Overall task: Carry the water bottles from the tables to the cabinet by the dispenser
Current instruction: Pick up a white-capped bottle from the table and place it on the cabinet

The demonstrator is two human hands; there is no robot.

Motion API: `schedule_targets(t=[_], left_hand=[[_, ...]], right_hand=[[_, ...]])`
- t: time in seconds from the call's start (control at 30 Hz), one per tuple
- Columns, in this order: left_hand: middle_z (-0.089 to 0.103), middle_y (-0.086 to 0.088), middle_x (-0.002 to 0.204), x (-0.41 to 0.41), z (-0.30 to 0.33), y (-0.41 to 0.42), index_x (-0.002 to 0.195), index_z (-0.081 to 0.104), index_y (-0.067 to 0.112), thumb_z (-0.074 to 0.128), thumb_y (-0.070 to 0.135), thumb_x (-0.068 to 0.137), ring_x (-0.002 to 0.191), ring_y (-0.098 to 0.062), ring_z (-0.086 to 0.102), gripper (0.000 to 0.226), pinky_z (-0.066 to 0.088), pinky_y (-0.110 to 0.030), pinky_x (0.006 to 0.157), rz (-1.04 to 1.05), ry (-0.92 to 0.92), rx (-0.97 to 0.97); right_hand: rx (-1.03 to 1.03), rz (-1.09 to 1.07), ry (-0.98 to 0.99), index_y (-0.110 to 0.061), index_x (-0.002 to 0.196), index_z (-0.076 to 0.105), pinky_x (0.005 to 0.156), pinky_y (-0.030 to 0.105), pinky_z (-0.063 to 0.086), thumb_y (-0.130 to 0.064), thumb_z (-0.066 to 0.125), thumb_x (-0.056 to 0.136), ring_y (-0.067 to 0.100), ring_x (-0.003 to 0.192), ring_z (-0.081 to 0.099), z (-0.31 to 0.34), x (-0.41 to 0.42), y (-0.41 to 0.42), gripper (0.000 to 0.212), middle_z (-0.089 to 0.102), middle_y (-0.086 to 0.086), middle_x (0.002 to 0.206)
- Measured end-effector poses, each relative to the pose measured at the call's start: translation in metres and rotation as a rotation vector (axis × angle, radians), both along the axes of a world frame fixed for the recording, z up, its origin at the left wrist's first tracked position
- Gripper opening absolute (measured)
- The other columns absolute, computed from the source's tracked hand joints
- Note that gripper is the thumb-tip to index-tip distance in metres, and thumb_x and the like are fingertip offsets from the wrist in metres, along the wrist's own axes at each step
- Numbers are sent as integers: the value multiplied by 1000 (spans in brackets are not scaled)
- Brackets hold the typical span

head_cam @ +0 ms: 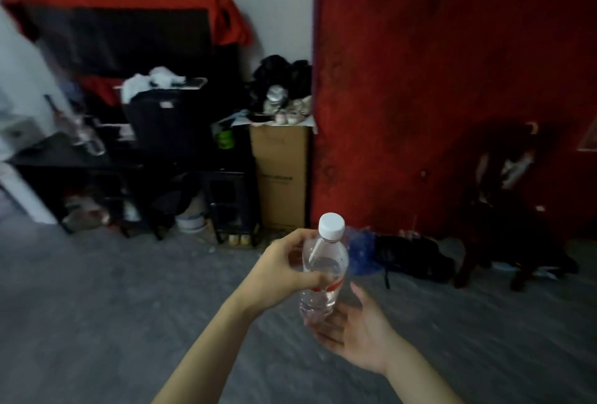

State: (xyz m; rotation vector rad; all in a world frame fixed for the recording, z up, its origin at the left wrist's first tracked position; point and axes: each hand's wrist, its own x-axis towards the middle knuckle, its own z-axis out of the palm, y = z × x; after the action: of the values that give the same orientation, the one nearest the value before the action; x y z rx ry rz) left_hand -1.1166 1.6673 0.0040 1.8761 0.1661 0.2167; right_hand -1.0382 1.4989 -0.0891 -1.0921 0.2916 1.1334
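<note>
A clear water bottle with a white cap and a red label band stands upright in mid-air in front of me. My left hand grips its upper body, fingers curled round it. My right hand lies palm up under the bottle's base, fingers straight and touching it. Other clear bottles stand blurred on a black table at the far left.
Grey floor lies ahead. A black shelf unit with clutter, a cardboard box and a red wall stand behind. A dark chair and a black bag sit on the right; a blue bag lies behind the bottle.
</note>
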Motion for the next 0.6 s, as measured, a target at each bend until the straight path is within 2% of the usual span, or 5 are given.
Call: schedule_targets(t=[0.07,0.2,0.3,0.4,0.6], left_hand=[[76,0,102,-34,0,27,115,69,25,89,8,71,98,-19,73,52,59,-43,92,82,6,-30],[76,-3,105,-104,-2,75,115,69,23,90,9,69,103,-23,72,53,57,-47,95,251,0,-73],[76,-5,105,-155,0,107,114,68,21,89,6,70,102,-26,73,51,58,-47,94,387,-8,-111],[76,-9,107,-204,4,131,115,68,16,88,3,71,104,-29,73,50,60,-47,92,521,-15,-161],[76,-8,109,-271,12,160,117,68,18,86,2,74,103,-25,73,49,61,-43,91,751,-25,-172]], right_hand=[[-10,92,6,2,132,59,86,41,45,-61,33,97,40,124,58,-1,-25,35,76,66,25,125],[-3,283,2,5,133,58,75,40,48,-63,33,96,36,96,68,-4,-70,100,81,67,26,123],[6,408,-2,3,122,64,75,41,47,-62,38,93,35,84,72,-3,-97,143,75,70,26,113],[8,538,1,-2,113,68,78,41,46,-62,39,92,35,84,71,-1,-126,182,70,72,23,109],[8,752,14,0,122,61,79,40,49,-62,37,93,34,83,72,8,-177,248,72,70,23,111]])
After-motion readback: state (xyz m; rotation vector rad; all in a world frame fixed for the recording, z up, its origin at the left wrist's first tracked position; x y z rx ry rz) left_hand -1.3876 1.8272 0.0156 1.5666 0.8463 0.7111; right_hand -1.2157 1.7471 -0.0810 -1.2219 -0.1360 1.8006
